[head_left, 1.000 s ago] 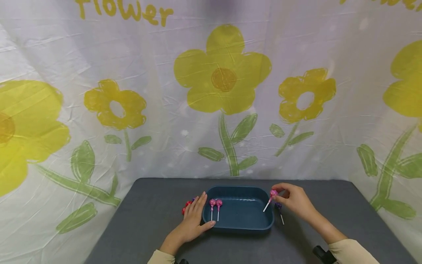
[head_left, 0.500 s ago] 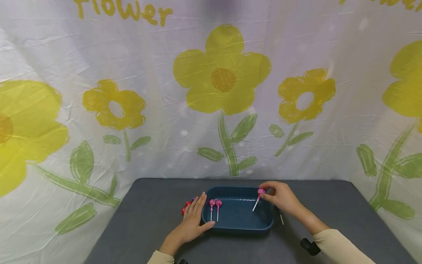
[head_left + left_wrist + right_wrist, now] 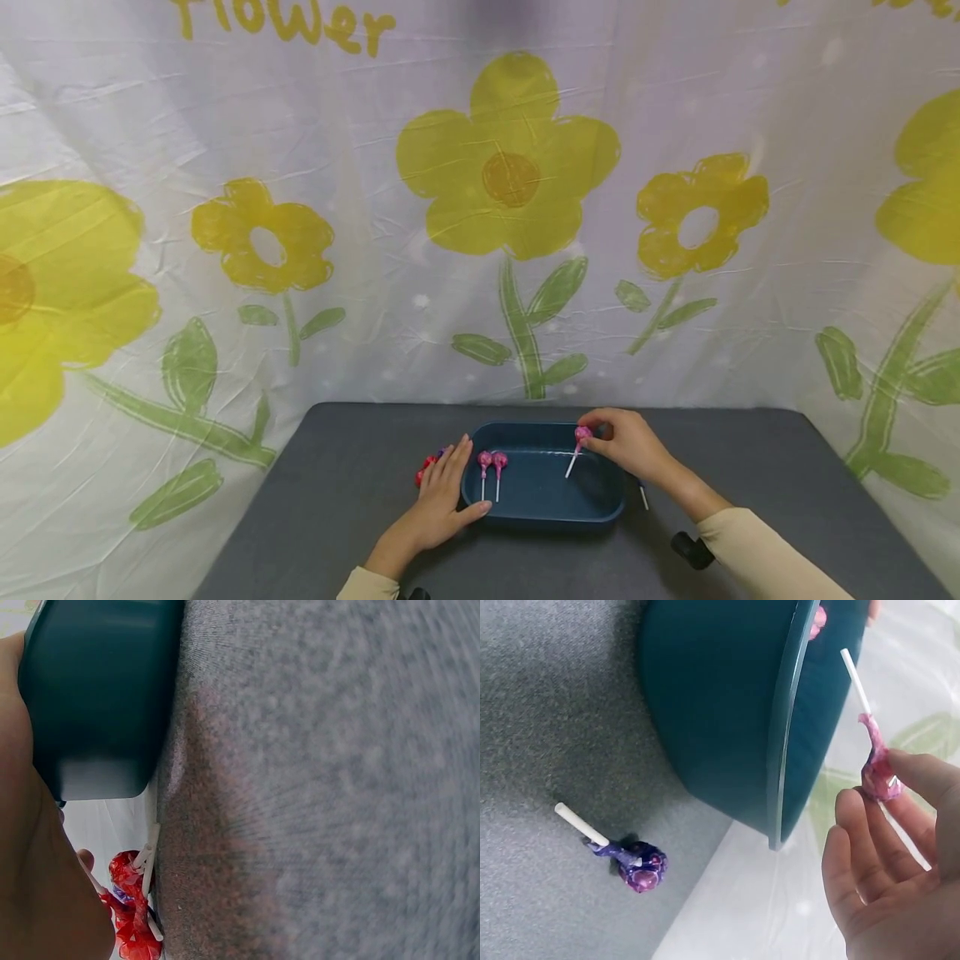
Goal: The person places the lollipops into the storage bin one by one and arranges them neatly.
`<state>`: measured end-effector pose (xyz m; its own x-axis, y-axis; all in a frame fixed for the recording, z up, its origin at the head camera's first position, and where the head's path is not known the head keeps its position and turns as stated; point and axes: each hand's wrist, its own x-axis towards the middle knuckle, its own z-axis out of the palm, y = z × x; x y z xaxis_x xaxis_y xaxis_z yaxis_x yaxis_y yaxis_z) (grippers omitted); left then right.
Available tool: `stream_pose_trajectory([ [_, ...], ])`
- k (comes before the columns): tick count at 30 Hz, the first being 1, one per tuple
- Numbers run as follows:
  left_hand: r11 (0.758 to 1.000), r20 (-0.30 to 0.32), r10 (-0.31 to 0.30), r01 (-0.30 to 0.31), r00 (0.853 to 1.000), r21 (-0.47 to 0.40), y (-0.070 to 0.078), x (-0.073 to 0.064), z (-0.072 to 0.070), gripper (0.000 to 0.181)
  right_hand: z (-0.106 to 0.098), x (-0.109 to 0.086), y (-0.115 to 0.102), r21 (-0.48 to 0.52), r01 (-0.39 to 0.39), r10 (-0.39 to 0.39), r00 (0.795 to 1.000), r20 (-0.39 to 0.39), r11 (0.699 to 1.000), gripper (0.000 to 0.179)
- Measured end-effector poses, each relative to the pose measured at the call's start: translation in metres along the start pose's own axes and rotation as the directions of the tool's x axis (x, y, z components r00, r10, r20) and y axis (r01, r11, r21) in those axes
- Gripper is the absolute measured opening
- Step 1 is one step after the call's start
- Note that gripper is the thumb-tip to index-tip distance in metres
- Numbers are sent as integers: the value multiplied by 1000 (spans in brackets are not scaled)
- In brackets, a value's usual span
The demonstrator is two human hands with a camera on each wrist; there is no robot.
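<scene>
My right hand (image 3: 628,446) pinches a pink-wrapped lollipop (image 3: 882,774) by its candy head, the white stick pointing down and to the left over the right part of a dark teal tray (image 3: 540,522). Inside that tray, two pink lollipops (image 3: 492,461) lie side by side at the left end, sticks toward me. My left hand (image 3: 437,508) rests with straight fingers along the tray's left side, thumb at the front rim. Beyond its fingers, red-wrapped lollipops (image 3: 133,911) lie on the table, partly hidden by the hand.
On the grey table (image 3: 330,500), a purple-wrapped lollipop (image 3: 634,862) lies just right of the tray, mostly hidden under the right hand in the head view. A white cloth backdrop (image 3: 390,333) with yellow flowers hangs behind the table.
My right hand has carried the pink lollipop leftward from the tray's right rim to over its inside. The left hand and the two lollipops in the tray have stayed put.
</scene>
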<state>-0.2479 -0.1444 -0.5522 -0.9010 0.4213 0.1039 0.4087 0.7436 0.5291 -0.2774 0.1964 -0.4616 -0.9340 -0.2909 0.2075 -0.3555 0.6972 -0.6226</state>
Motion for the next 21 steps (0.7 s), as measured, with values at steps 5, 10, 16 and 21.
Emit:
stream_pose_trajectory([
  [5, 1000, 2, -3, 3, 1000, -15, 1, 1, 0, 96, 3, 4, -3, 15, 9, -9, 1000, 24, 1000, 24],
  [10, 1000, -1, -3, 3, 1000, -27, 2, 1, -2, 96, 6, 9, -6, 22, 33, -34, 999, 37, 999, 22],
  [16, 999, 0, 1, -1, 1000, -35, 3, 1, -1, 95, 12, 13, -10, 36, 69, -70, 997, 45, 997, 21],
  [21, 1000, -1, 0, 0, 1000, -29, 1, 1, 0, 95, 18, 17, -14, 40, 65, -67, 996, 56, 997, 21],
])
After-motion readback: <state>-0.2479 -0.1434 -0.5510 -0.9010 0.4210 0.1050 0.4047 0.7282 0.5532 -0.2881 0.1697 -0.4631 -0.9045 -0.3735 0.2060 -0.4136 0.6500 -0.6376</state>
